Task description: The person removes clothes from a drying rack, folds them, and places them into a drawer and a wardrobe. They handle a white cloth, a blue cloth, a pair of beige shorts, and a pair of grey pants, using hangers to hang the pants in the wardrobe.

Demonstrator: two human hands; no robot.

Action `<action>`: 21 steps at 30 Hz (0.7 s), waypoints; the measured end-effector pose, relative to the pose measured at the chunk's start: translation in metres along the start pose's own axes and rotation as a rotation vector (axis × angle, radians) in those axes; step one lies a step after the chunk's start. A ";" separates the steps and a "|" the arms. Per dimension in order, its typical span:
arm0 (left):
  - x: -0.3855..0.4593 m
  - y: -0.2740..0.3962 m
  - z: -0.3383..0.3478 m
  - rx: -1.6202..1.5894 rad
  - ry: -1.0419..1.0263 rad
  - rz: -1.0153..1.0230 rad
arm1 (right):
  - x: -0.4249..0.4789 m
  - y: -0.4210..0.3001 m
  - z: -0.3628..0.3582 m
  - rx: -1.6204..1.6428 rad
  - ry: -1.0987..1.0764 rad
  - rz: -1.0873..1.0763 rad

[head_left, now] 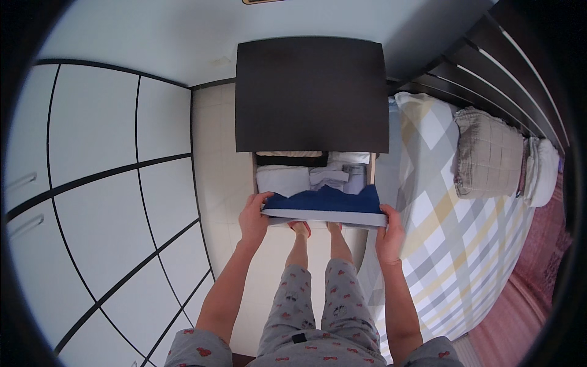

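Note:
My left hand [254,221] pinches the left end of a blue garment [323,200] that has a grey band along its near edge. The band's right end is gripped by my right hand [390,234]. Stretched between both hands, the garment hangs over the front of a pulled-out drawer [373,172], hiding that front. Inside the drawer lie a folded white cloth [282,180], a black folded cloth [291,160] and a grey folded cloth [355,179]. More pale cloth shows beside them, partly under the cabinet top.
The dark wooden cabinet top [312,96] overhangs the drawer's back. On the right, a bed with a checked sheet [440,220] carries a folded beige quilt [488,153]. White wardrobe doors [94,114] line the left. My slippered feet stand on the tiled floor [257,293].

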State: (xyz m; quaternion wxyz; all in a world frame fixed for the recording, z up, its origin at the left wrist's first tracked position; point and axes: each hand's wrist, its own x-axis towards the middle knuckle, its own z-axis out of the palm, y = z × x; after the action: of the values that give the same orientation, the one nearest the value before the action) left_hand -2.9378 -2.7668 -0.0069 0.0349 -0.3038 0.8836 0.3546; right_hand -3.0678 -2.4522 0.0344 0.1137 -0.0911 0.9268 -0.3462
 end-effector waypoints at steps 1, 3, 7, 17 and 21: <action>-0.006 0.003 -0.006 -0.012 0.014 -0.057 | -0.003 0.006 -0.004 -0.097 0.000 -0.038; -0.019 0.005 -0.015 -0.010 0.047 -0.010 | -0.009 0.013 -0.008 -0.143 -0.029 0.008; -0.050 0.007 -0.022 0.027 -0.005 0.078 | -0.021 0.020 0.000 -0.036 -0.054 0.215; -0.052 -0.021 -0.020 -0.398 0.094 -0.242 | 0.001 -0.011 0.009 0.475 0.010 0.255; -0.023 0.017 -0.040 -1.045 0.080 -0.673 | 0.020 -0.026 0.007 -0.233 -0.105 -0.292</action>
State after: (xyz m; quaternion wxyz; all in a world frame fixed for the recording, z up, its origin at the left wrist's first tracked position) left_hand -2.9222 -2.7714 0.0399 -0.0417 -0.5555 0.4499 0.6980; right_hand -3.0824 -2.4812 0.0437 0.0992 -0.2550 0.9304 -0.2439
